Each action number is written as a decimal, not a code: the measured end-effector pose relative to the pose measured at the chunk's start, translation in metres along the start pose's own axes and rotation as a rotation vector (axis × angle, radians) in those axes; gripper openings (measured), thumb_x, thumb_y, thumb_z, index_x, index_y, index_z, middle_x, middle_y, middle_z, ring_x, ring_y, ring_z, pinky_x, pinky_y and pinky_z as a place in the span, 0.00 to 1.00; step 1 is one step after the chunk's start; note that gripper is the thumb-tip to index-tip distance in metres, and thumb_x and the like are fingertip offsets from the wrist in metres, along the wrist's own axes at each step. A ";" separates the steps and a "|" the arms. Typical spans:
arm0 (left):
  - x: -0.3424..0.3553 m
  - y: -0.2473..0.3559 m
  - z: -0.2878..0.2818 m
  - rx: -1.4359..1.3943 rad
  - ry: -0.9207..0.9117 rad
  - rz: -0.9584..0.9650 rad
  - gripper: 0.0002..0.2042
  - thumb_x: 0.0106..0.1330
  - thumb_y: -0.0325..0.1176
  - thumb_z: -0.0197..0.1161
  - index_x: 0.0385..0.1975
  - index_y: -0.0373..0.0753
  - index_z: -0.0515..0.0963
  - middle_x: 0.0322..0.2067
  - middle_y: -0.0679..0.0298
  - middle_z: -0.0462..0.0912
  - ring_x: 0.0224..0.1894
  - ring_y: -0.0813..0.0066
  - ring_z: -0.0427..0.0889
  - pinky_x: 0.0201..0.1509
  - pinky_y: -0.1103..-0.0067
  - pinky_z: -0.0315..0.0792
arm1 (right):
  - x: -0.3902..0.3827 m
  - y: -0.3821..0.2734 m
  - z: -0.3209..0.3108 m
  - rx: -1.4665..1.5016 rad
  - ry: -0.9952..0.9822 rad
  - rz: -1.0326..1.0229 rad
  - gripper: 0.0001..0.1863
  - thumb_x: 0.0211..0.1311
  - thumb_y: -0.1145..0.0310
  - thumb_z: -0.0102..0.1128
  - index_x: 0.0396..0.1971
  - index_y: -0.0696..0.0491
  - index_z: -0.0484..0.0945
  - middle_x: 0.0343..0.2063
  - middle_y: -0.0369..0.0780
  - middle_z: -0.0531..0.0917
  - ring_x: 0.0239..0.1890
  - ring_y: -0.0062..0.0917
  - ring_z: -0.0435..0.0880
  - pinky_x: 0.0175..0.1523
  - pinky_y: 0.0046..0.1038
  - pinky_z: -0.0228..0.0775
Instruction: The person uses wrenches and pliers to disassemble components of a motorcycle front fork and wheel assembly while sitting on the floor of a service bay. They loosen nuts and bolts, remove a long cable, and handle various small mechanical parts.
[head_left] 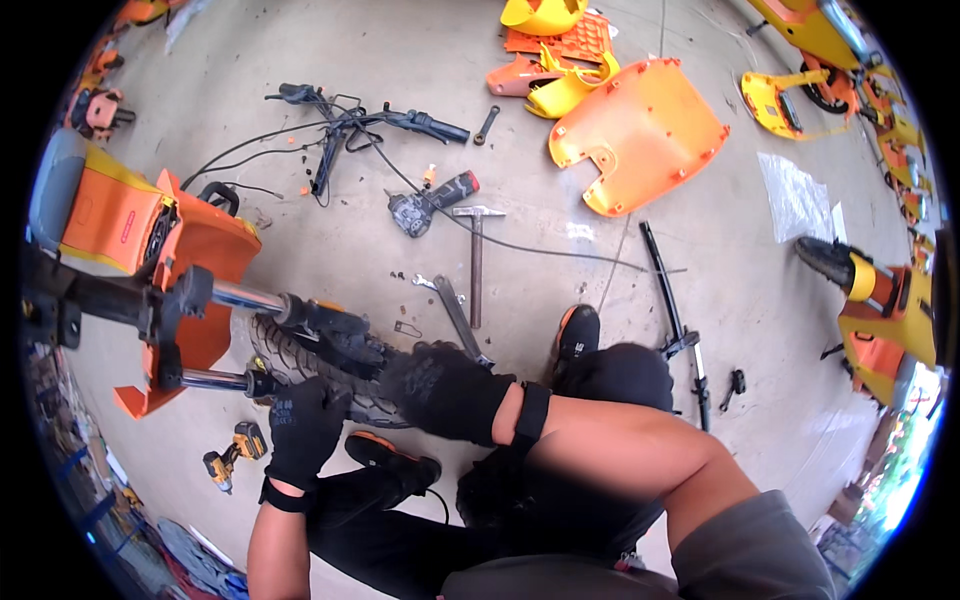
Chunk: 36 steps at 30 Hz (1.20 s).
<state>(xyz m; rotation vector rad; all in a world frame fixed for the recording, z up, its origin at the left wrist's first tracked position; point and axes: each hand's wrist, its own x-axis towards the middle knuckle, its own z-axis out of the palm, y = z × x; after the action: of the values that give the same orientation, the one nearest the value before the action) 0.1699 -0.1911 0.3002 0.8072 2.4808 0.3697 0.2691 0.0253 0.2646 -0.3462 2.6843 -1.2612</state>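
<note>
A scooter or small motorbike front end lies on its side at the left, with an orange body panel (215, 235) and two silver fork tubes (240, 297). Between the fork legs sits a knobbly black tyre (290, 345). My left hand (305, 428), in a black glove, is closed at the end of the nearer fork leg. What its fingers pinch there is hidden. My right hand (440, 388), gloved too, rests wrapped over the tyre's right side, its fingertips partly hidden. A black fork leg end (335, 325) runs beside the tyre, just beyond the right hand.
Beyond the wheel lie a hammer (476, 265), a wrench (455, 315), a cordless grinder-like tool (430, 203) and handlebars (350, 125) with cables. A yellow drill (235, 457) is near my left forearm. An orange panel (640, 140) and a black-silver tube (675, 325) lie right.
</note>
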 end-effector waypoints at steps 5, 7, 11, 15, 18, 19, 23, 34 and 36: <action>0.011 0.005 -0.001 -0.053 0.021 -0.066 0.10 0.58 0.36 0.65 0.23 0.36 0.77 0.23 0.52 0.77 0.30 0.49 0.79 0.33 0.63 0.71 | 0.000 0.045 -0.020 0.188 0.065 0.197 0.10 0.52 0.68 0.60 0.35 0.54 0.79 0.32 0.44 0.82 0.36 0.40 0.81 0.44 0.40 0.72; 0.017 0.005 0.007 -0.001 0.055 -0.061 0.10 0.59 0.37 0.64 0.23 0.36 0.78 0.25 0.51 0.78 0.32 0.48 0.79 0.35 0.62 0.71 | -0.013 0.054 -0.021 0.262 0.077 0.327 0.13 0.56 0.66 0.61 0.40 0.54 0.78 0.33 0.44 0.82 0.38 0.40 0.81 0.45 0.40 0.72; 0.037 0.000 0.021 0.198 -0.005 -0.105 0.12 0.60 0.41 0.62 0.27 0.37 0.80 0.28 0.51 0.80 0.36 0.49 0.79 0.42 0.61 0.72 | -0.061 0.064 -0.039 0.517 0.133 0.659 0.12 0.64 0.66 0.58 0.44 0.55 0.77 0.33 0.43 0.82 0.36 0.32 0.82 0.44 0.31 0.74; 0.056 -0.001 0.031 0.023 -0.123 -0.422 0.12 0.63 0.41 0.58 0.32 0.38 0.81 0.34 0.51 0.82 0.41 0.50 0.80 0.46 0.61 0.73 | -0.131 0.087 -0.104 0.871 0.232 0.859 0.11 0.67 0.69 0.56 0.45 0.57 0.77 0.32 0.37 0.81 0.33 0.18 0.79 0.39 0.21 0.73; 0.071 -0.002 0.041 -0.028 -0.008 -0.247 0.16 0.63 0.45 0.59 0.34 0.37 0.81 0.36 0.51 0.83 0.43 0.49 0.80 0.48 0.60 0.73 | -0.176 0.122 -0.179 1.061 0.518 0.884 0.11 0.68 0.71 0.55 0.48 0.57 0.76 0.33 0.36 0.81 0.31 0.16 0.78 0.37 0.20 0.73; 0.075 -0.004 0.047 0.057 0.025 -0.219 0.16 0.63 0.46 0.59 0.36 0.38 0.80 0.34 0.52 0.83 0.41 0.50 0.80 0.46 0.60 0.73 | -0.190 0.131 -0.204 1.036 0.560 0.966 0.12 0.69 0.71 0.55 0.49 0.56 0.75 0.33 0.36 0.81 0.32 0.16 0.78 0.37 0.20 0.74; 0.093 -0.020 0.080 -0.024 -0.253 -0.605 0.23 0.69 0.49 0.51 0.57 0.40 0.71 0.52 0.50 0.77 0.56 0.54 0.75 0.61 0.61 0.66 | -0.236 0.160 -0.281 0.865 0.591 1.210 0.12 0.69 0.68 0.55 0.48 0.57 0.75 0.32 0.39 0.82 0.31 0.19 0.80 0.35 0.22 0.76; 0.127 -0.030 0.118 0.183 0.051 -0.679 0.18 0.66 0.49 0.54 0.37 0.38 0.79 0.33 0.47 0.83 0.38 0.46 0.82 0.44 0.57 0.75 | -0.205 0.225 -0.483 0.414 0.285 1.364 0.10 0.67 0.65 0.55 0.38 0.56 0.79 0.28 0.39 0.83 0.28 0.23 0.82 0.34 0.27 0.77; 0.127 -0.001 0.099 -0.081 0.190 -0.862 0.18 0.66 0.47 0.53 0.30 0.37 0.80 0.31 0.49 0.83 0.37 0.47 0.82 0.43 0.56 0.74 | -0.142 0.261 -0.501 -0.166 -0.289 1.009 0.10 0.68 0.65 0.54 0.35 0.56 0.79 0.26 0.38 0.82 0.27 0.22 0.81 0.33 0.27 0.75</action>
<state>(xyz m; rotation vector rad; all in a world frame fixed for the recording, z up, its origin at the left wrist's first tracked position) 0.1335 -0.1050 0.1689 -0.3741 2.6810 0.2258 0.2499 0.5950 0.3858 0.6812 2.1693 -0.6086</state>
